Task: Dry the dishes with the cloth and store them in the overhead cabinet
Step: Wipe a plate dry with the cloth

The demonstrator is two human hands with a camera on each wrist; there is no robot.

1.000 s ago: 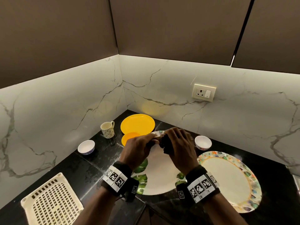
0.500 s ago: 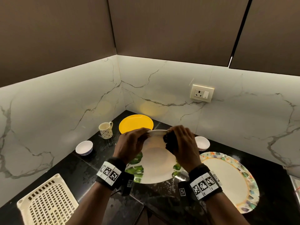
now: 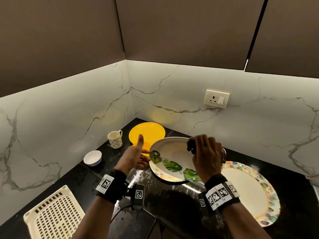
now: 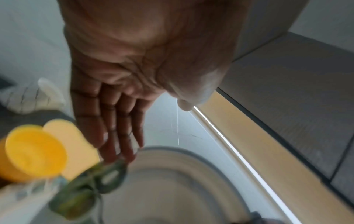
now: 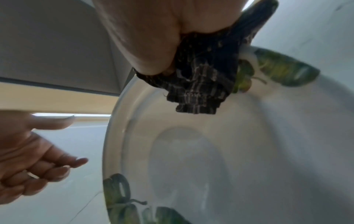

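Head view: the right hand (image 3: 206,158) pinches a dark checked cloth (image 3: 191,146) over the far rim of the leaf plate (image 3: 172,158) and holds that plate tilted above the black counter (image 3: 72,176). The left hand (image 3: 133,156) is spread — thumb up, fingers (image 4: 122,136) straight, tips at the plate's left edge, gripping nothing. A yellow plate (image 3: 146,132), mug (image 3: 115,139) and small bowl (image 3: 92,158) sit behind and to the left; a mosaic-rimmed plate (image 3: 248,192) lies right — cabinet doors (image 3: 189,28) overhead are closed.
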